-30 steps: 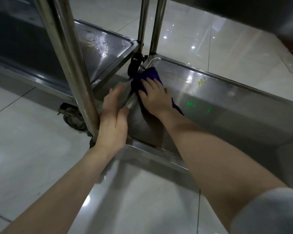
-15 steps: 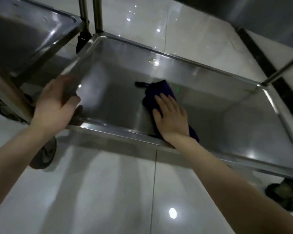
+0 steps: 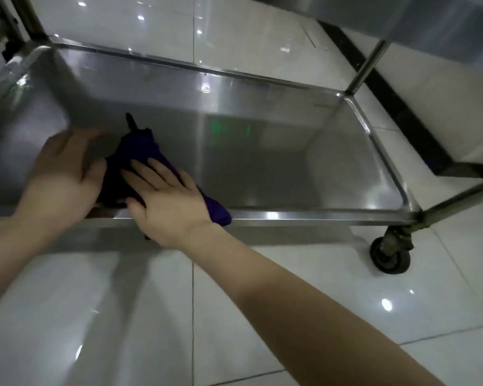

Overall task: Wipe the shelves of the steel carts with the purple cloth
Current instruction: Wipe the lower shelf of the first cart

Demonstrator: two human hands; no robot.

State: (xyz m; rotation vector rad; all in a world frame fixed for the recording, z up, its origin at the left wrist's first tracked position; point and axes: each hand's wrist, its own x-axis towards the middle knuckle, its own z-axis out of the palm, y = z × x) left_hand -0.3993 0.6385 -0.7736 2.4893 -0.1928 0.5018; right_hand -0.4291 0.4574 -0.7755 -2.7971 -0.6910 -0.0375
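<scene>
The bottom shelf of a steel cart [image 3: 276,168] fills the middle of the view, a shallow tray with a raised rim. A crumpled purple cloth [image 3: 140,154] lies on it near the front edge, left of centre. My right hand [image 3: 168,201] presses flat on the cloth with straight fingers, its wrist over the front rim. My left hand [image 3: 62,174] lies just left of the cloth, blurred, fingers relaxed over the shelf, thumb beside the cloth's edge.
A black caster wheel [image 3: 391,254] sits under the cart's front right corner. Steel uprights [image 3: 365,68] rise at the right corners. A second cart's post [image 3: 11,29] stands at the far left. Glossy white floor tiles [image 3: 179,316] surround the cart.
My right hand slid the cloth from the shelf's far left corner toward the front edge. My left hand left the shelf's left rim and came in beside the cloth. The view swung right.
</scene>
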